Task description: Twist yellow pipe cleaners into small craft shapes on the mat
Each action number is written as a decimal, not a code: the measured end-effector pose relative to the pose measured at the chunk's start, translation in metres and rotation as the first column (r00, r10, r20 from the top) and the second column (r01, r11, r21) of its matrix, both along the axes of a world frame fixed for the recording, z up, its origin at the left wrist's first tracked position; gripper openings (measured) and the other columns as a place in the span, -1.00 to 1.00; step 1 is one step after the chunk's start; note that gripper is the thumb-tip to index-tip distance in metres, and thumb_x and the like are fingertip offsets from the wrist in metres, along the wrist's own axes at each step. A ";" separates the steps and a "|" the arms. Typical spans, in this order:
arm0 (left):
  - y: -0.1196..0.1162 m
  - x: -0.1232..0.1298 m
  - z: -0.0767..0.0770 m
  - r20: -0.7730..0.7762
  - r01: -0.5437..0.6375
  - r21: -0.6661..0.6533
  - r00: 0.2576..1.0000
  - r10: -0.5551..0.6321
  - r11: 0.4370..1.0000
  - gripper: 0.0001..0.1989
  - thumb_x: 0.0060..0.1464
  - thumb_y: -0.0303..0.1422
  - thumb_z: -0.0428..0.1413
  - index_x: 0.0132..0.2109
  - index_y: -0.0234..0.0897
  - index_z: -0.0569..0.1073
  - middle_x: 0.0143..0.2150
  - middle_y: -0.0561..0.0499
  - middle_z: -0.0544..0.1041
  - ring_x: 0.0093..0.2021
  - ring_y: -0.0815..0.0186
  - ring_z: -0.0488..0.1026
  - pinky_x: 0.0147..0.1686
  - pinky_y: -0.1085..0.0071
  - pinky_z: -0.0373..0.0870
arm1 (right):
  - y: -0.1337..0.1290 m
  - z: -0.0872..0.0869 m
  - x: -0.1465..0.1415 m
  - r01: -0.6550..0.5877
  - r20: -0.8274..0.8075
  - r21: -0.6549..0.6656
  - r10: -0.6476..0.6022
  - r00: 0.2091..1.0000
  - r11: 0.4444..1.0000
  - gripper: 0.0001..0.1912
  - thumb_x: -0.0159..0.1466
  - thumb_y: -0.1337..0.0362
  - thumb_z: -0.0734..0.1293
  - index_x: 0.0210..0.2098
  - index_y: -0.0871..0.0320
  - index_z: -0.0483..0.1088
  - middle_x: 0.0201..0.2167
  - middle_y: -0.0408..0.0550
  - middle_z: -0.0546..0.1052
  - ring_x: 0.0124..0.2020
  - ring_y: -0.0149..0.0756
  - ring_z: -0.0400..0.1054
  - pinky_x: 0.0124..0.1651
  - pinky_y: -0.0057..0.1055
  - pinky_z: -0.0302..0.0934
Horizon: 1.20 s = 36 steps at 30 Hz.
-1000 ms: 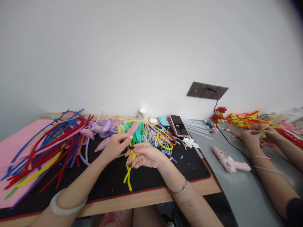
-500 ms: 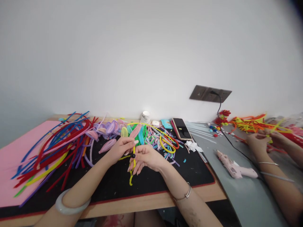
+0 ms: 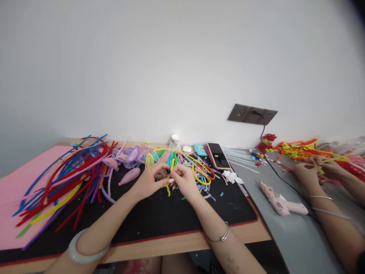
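A yellow pipe cleaner [image 3: 169, 191] is pinched between my two hands above the black mat [image 3: 137, 222]. My left hand [image 3: 152, 178] grips it from the left with curled fingers. From the right, my right hand [image 3: 182, 179] holds it with thumb and fingertips, a dark nail showing. The hands meet at the fingertips, which partly cover the pipe cleaner; a short twisted end hangs below and another part sticks up. Just behind the hands lie bundles of pastel pipe cleaners [image 3: 149, 160] and many short cut pieces [image 3: 185, 164].
Long red and blue pipe cleaners [image 3: 81, 175] spread over pink paper [image 3: 14, 198] at left. A phone [image 3: 218, 155], paper cup [image 3: 175, 141] and crumpled tissue [image 3: 232, 176] stand at the back. To the right lie a glue gun [image 3: 282, 199] and cord; a co-worker's hands [image 3: 309, 173] hold yellow strips.
Both hands have risen slightly and closed together at the fingertips. The hanging yellow end has moved up and right and now shows shorter below the fingers.
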<state>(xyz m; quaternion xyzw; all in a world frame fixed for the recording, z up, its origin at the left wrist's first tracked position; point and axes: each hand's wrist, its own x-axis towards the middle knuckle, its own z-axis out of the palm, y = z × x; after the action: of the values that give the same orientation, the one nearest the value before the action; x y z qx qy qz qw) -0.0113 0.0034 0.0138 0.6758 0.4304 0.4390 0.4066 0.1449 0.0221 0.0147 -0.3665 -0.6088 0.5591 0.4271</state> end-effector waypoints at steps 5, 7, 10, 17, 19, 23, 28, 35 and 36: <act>0.001 0.004 -0.006 0.088 0.040 -0.075 0.996 -0.033 0.996 -0.67 -0.04 -0.33 0.13 -0.10 -0.32 0.31 -0.22 -0.10 0.47 -0.26 0.23 0.48 -0.21 0.26 0.41 | 0.001 -0.002 0.004 0.044 0.121 0.141 -0.061 0.991 0.989 -0.76 0.16 0.18 0.28 -0.54 0.19 0.25 -0.69 -0.24 0.28 -0.72 -0.53 0.13 -0.62 -0.57 0.02; 0.001 0.005 -0.006 0.089 0.027 -0.051 0.996 -0.022 0.998 -0.69 -0.02 -0.34 0.11 -0.09 -0.32 0.32 -0.19 -0.11 0.46 -0.20 0.23 0.46 -0.14 0.25 0.40 | 0.002 -0.001 0.005 0.073 0.140 0.204 -0.103 0.985 0.976 -0.77 0.16 0.20 0.28 -0.55 0.19 0.25 -0.60 -0.19 0.30 -0.66 -0.53 0.14 -0.57 -0.56 0.04; 0.001 0.005 -0.005 0.061 0.018 -0.029 0.998 -0.017 0.999 -0.70 0.01 -0.34 0.08 -0.07 -0.30 0.32 -0.25 -0.04 0.47 -0.21 0.27 0.45 -0.14 0.31 0.39 | 0.003 0.001 0.005 0.095 0.135 0.282 -0.137 0.981 0.955 -0.77 0.16 0.24 0.27 -0.57 0.19 0.24 -0.54 -0.16 0.32 -0.58 -0.51 0.15 -0.50 -0.54 0.07; 0.003 0.004 -0.005 0.080 0.050 -0.102 0.996 -0.041 0.994 -0.66 0.03 -0.29 0.07 -0.05 -0.34 0.32 -0.50 0.08 0.46 -0.52 0.37 0.41 -0.42 0.42 0.36 | 0.003 0.001 0.006 0.115 0.201 0.297 -0.180 0.963 0.948 -0.78 0.16 0.27 0.23 -0.59 0.19 0.20 -0.65 -0.23 0.23 -0.61 -0.49 0.10 -0.52 -0.53 0.00; 0.004 0.002 -0.004 0.077 0.035 -0.128 0.997 -0.025 0.991 -0.65 0.00 -0.29 0.09 -0.05 -0.33 0.32 -0.50 0.08 0.47 -0.57 0.39 0.39 -0.46 0.43 0.34 | 0.004 0.001 0.006 0.111 0.191 0.300 -0.174 0.966 0.948 -0.79 0.16 0.29 0.23 -0.59 0.19 0.20 -0.65 -0.23 0.24 -0.61 -0.49 0.12 -0.51 -0.53 0.01; 0.007 -0.004 -0.001 0.047 0.005 -0.116 0.999 0.001 0.993 -0.69 0.03 -0.25 0.07 -0.10 -0.33 0.35 -0.53 0.08 0.46 -0.54 0.39 0.38 -0.46 0.46 0.33 | 0.004 0.001 0.005 0.060 0.044 0.138 -0.067 0.997 0.989 -0.77 0.16 0.24 0.24 -0.57 0.17 0.17 -0.72 -0.27 0.21 -0.68 -0.51 0.09 -0.58 -0.54 -0.02; 0.006 -0.007 0.003 0.089 0.006 -0.034 0.996 -0.003 0.999 -0.76 0.12 -0.20 -0.04 -0.28 -0.29 0.34 -0.51 0.11 0.39 -0.56 0.43 0.33 -0.48 0.49 0.29 | 0.000 0.003 0.002 -0.197 -0.170 -0.187 0.166 0.971 0.962 -0.75 0.10 0.17 0.33 -0.53 0.21 0.23 -0.66 -0.24 0.30 -0.72 -0.60 -0.01 -0.67 -0.60 -0.17; 0.001 -0.004 0.003 0.059 0.069 -0.043 0.996 -0.066 0.997 -0.72 0.12 -0.18 -0.03 -0.42 -0.29 0.28 -0.57 0.16 0.27 -0.61 0.46 0.24 -0.59 0.53 0.19 | -0.009 0.002 -0.002 -0.437 -0.226 -0.359 0.377 0.898 0.825 -0.72 0.05 0.17 0.37 -0.53 0.30 0.33 -0.67 -0.19 0.33 -0.74 -0.63 0.03 -0.68 -0.60 -0.22; 0.001 -0.005 0.004 0.023 0.055 -0.032 0.998 -0.055 0.998 -0.70 0.12 -0.18 -0.04 -0.45 -0.30 0.28 -0.59 0.16 0.25 -0.61 0.46 0.22 -0.59 0.53 0.16 | -0.009 0.001 -0.001 -0.447 -0.213 -0.364 0.394 0.894 0.817 -0.73 0.06 0.18 0.36 -0.53 0.30 0.34 -0.67 -0.20 0.32 -0.74 -0.63 0.02 -0.68 -0.60 -0.22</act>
<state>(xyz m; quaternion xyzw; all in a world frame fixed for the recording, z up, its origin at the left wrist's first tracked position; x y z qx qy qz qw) -0.0159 0.0039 0.0180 0.6758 0.4142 0.4279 0.4343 0.1434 0.0131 0.0160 -0.2662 -0.5173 0.7752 0.2460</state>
